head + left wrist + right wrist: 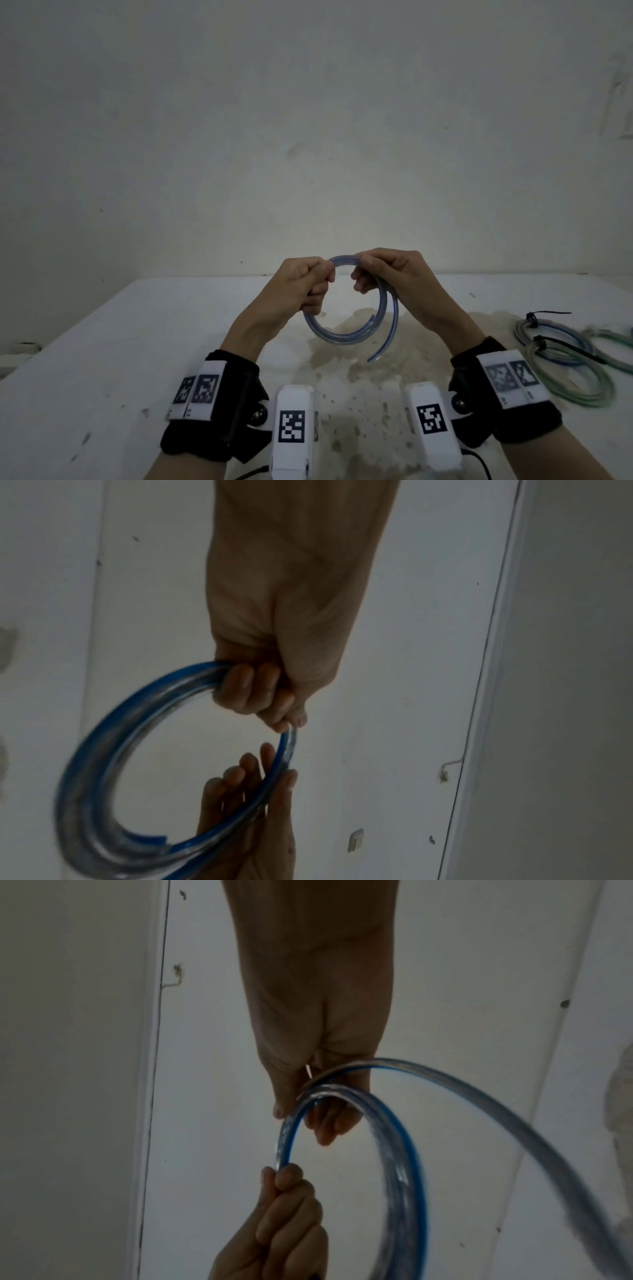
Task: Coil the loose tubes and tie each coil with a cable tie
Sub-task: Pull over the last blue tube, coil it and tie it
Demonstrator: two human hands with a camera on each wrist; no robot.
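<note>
A clear tube with a blue stripe [342, 334] is wound into a ring and held upright above the white table [137, 325]. My left hand [322, 281] grips the ring's upper left side with its fingers curled round the turns [103, 750]. The right hand [361, 275] pinches the top right of the ring [404, 1164]. One loose end of the tube [380, 349] hangs down to the lower right. In the left wrist view the left hand's fingers [253, 691] wrap the tube. The right hand's fingers [325, 1118] close on it in the right wrist view.
Two tied coils [555, 339] [582, 380] with black cable ties lie at the table's right side, with more tubing by the right edge. A brown stain [359, 377] marks the table below the hands. A plain wall stands behind the table's far edge.
</note>
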